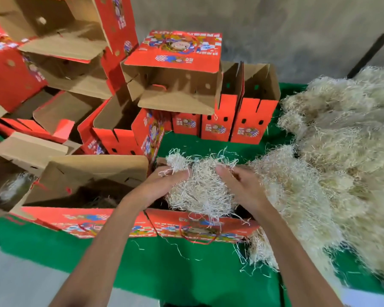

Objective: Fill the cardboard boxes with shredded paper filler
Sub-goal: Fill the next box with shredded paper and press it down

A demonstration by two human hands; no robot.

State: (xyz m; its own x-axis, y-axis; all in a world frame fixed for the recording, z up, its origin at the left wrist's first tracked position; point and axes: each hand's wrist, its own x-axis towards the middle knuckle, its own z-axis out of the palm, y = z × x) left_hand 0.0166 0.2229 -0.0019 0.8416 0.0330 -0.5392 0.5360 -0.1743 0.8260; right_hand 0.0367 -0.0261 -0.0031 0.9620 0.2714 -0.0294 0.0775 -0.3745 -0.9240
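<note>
1. Green-covered surface (pixel 186 269) against a grey wall, crowded with red printed cardboard boxes (pixel 180 85) at the back and left.
2. Left hand (pixel 162 185) and right hand (pixel 242 187) cupped on either side of a clump of shredded paper filler (pixel 200 187), fingers curled into it, just above the open near box (pixel 200 227).
3. Large filler pile (pixel 333 151) heaped on the right, touching that box.
4. Neighbouring box (pixel 87 185) to the left open, only wisps inside.
5. Filler likely very light, springy, prone to shedding strands; best gathered from both sides and pressed down loosely.
6. Little room: box walls close on the left, pile on the right, clear space only straight down.
</note>
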